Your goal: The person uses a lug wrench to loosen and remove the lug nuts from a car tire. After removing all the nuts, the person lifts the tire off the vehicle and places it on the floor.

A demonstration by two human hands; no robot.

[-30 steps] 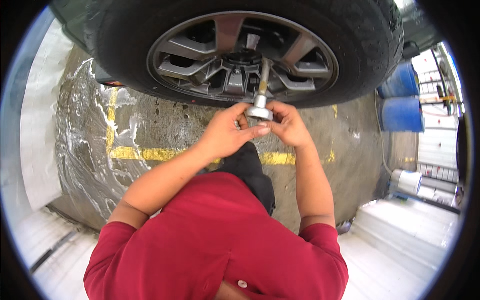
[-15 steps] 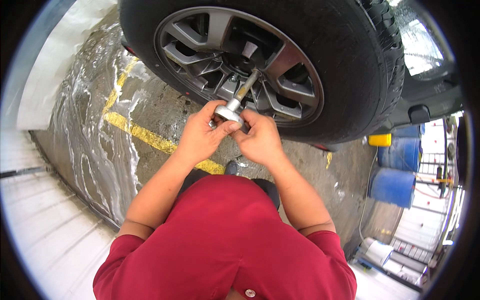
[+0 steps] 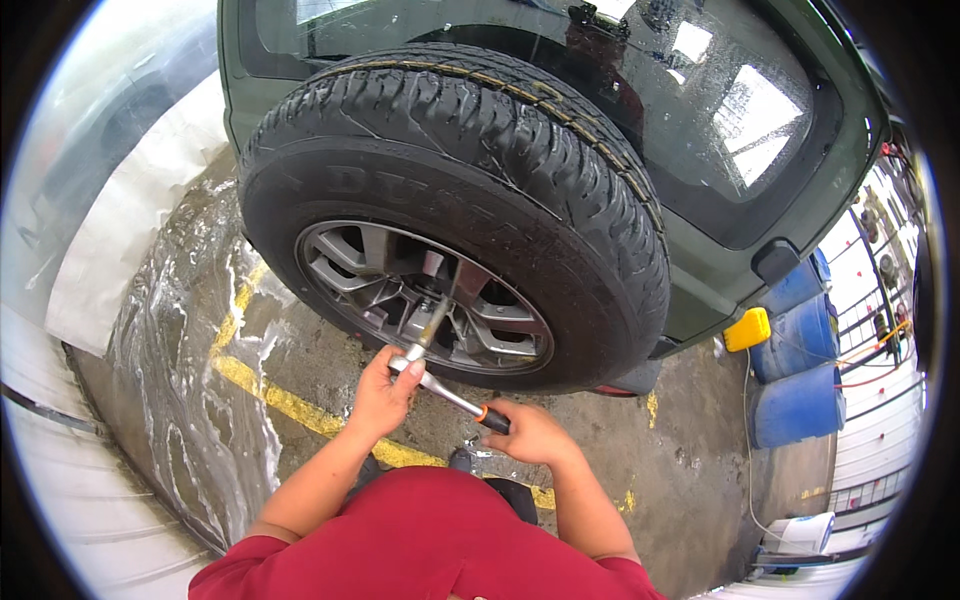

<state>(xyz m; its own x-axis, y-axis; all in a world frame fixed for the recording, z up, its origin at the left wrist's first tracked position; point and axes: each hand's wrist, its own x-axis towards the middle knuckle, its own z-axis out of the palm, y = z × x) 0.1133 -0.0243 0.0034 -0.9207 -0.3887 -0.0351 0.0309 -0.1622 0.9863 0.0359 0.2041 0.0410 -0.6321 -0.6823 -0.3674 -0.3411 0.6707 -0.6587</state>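
My left hand (image 3: 385, 395) is closed around the head of a silver ratchet wrench (image 3: 450, 394), where it joins the end of a metal extension bar (image 3: 433, 323). The bar reaches into the grey alloy rim (image 3: 508, 325) of the black spare tyre (image 3: 590, 300) on the back of a green vehicle (image 3: 697, 265). My right hand (image 3: 525, 435) grips the wrench's black and orange handle at its lower right end. The fitting at the far end of the bar is too small to make out among the spokes.
Blue drums (image 3: 790, 405) and a yellow container (image 3: 745, 328) stand at the right, with a white bucket (image 3: 795, 533) and a hose (image 3: 750, 460). Soapy wet floor (image 3: 170, 430) with yellow lines lies below. A white corrugated wall (image 3: 80, 480) runs along the left.
Both hands held the silver fitting together; now my right hand has moved down and right onto the wrench handle. The view has shifted, showing more of the tyre top and rear window.
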